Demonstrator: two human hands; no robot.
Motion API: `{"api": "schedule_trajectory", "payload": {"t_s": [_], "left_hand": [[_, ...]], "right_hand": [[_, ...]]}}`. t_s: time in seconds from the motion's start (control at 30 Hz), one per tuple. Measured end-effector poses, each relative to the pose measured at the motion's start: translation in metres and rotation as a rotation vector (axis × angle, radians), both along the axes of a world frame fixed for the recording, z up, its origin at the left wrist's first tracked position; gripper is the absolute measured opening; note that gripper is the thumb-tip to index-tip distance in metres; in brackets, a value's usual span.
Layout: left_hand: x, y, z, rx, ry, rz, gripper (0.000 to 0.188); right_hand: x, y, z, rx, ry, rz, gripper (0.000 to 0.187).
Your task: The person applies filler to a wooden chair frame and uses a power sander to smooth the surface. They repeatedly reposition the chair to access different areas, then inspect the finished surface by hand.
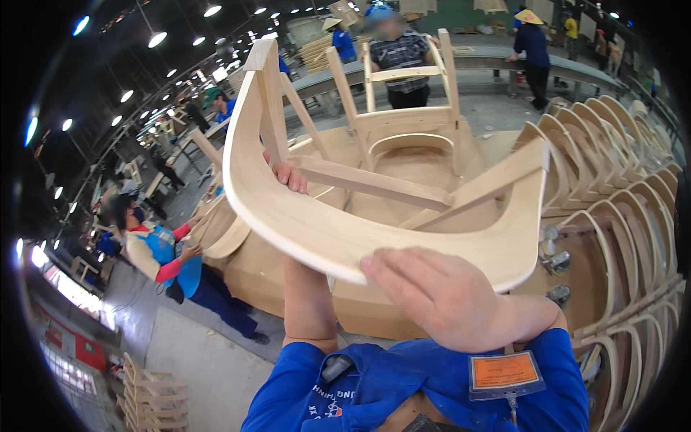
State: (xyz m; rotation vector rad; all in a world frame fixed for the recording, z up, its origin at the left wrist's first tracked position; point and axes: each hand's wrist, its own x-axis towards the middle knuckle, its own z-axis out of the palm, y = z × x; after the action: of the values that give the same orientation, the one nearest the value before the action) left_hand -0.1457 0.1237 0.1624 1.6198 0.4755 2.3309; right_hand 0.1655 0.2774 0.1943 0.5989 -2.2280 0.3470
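Observation:
A pale wooden chair frame with a wide curved backrest [338, 234] is held up tilted in front of me. My left hand [289, 178] reaches up behind the backrest, its fingers wrapped over the wood where a straight rail [374, 183] meets the frame's left side. The palm is hidden by the backrest. My right hand [439, 288] lies with fingers stretched along the backrest's near edge, fingertips touching it and thumb out of sight.
Beneath the frame is a brown-covered worktable [374, 317]. Across it a person [409, 61] handles another chair frame [407, 119]. At left, a person in a blue vest [169, 252] holds a wooden piece. Curved wooden frames [619, 223] stand in rows at right.

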Motion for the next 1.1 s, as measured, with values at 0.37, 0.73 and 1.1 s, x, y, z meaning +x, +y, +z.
{"api": "schedule_trajectory", "payload": {"t_s": [0.37,0.73,1.1], "left_hand": [[-0.010,-0.009,0.032,-0.272,0.050,-0.210,0.046],[-0.042,0.067,-0.066,-0.213,-0.579,0.628,0.053],[-0.080,0.150,-0.166,-0.247,-0.571,0.283,0.098]], "right_hand": [[0.019,0.078,-0.028,0.104,-0.180,0.320,0.046],[0.016,0.131,0.000,-0.121,-0.248,-0.033,0.039],[0.022,0.105,-0.011,-0.199,0.182,-0.539,0.038]]}}
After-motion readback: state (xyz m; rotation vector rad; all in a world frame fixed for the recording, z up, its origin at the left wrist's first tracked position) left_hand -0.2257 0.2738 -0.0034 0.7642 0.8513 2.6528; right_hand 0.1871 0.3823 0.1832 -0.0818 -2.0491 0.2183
